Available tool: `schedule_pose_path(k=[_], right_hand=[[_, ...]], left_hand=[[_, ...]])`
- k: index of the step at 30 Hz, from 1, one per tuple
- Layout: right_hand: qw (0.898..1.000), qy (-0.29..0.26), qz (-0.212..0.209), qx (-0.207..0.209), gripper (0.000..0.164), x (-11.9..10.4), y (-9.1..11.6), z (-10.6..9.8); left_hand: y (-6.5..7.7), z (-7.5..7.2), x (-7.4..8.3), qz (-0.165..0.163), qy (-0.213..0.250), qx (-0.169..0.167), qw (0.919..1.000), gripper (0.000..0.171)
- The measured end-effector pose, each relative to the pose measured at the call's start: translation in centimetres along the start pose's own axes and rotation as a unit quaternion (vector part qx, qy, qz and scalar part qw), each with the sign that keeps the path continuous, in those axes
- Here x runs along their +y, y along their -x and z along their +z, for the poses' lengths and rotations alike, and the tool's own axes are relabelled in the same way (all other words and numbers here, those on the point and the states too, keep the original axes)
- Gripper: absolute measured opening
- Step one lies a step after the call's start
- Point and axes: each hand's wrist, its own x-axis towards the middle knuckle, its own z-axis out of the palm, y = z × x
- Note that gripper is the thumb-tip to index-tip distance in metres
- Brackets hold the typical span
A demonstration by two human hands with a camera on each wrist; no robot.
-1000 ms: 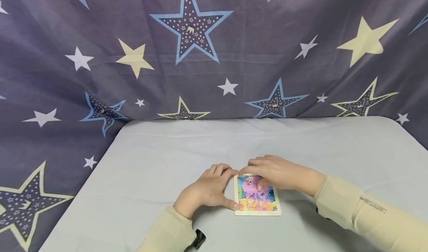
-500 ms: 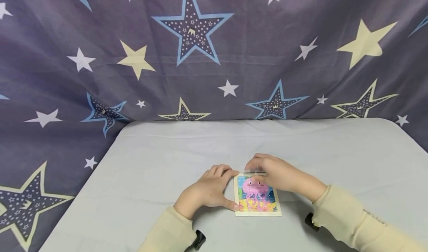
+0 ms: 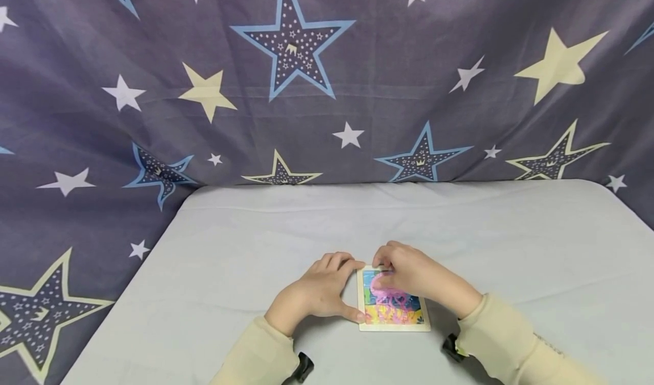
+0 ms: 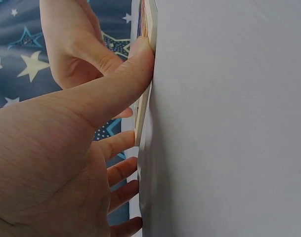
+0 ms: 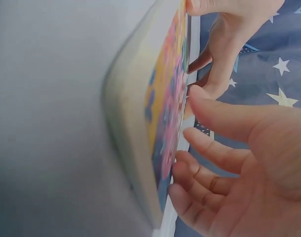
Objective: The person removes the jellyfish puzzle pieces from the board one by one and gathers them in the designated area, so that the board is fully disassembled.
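In the head view, a framed jellyfish picture board (image 3: 393, 316) lies flat on a pale grey cloth surface (image 3: 255, 226), near the person. The left hand (image 3: 318, 291) is at its left side, thumb and index finger spread wide: the thumb touches the frame near the lower left corner, the index fingertip the upper left corner. The right hand (image 3: 416, 271) reaches in from the right over the upper part of the picture, its fingers bent and its thumb over the pink jellyfish. Both arms wear cream sleeves (image 3: 501, 339). A dark star-printed cloth (image 3: 317, 118) rises behind.

In the left wrist view, the board stands nearly edge-on. The left thumb presses on its pale rim, the index fingertip meets the far corner, and the other fingers extend beyond it. The right hand shows behind.

In the right wrist view, the picture's yellow, pink and blue run at a steep slant. The right thumb and loosely bent fingers are apart, with nothing visible between them; whether every fingertip touches the picture, I cannot tell. The left thumb rests on the frame at the top.
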Motion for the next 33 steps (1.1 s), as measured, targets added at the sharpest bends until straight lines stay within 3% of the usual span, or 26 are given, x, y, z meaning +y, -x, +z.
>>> schedule_pose_path(k=[11, 25, 33], right_hand=[[1.0, 0.006, 0.023, -0.005, 0.022, -0.1, -0.1, 0.3], [1.0, 0.017, 0.008, 0.002, 0.017, -0.3, 0.2, 0.4], [1.0, 0.019, 0.004, 0.006, 0.019, -0.3, 0.3, 0.5]], left_hand=[[0.2, -0.3, 0.3, 0.005, 0.005, -0.001, 1.0, 0.093], [0.5, -0.9, 0.7, 0.005, 0.015, -0.005, 0.9999, 0.091], [0.0, 0.1, 0.0, 0.008, -0.005, 0.005, 0.9999, 0.095]])
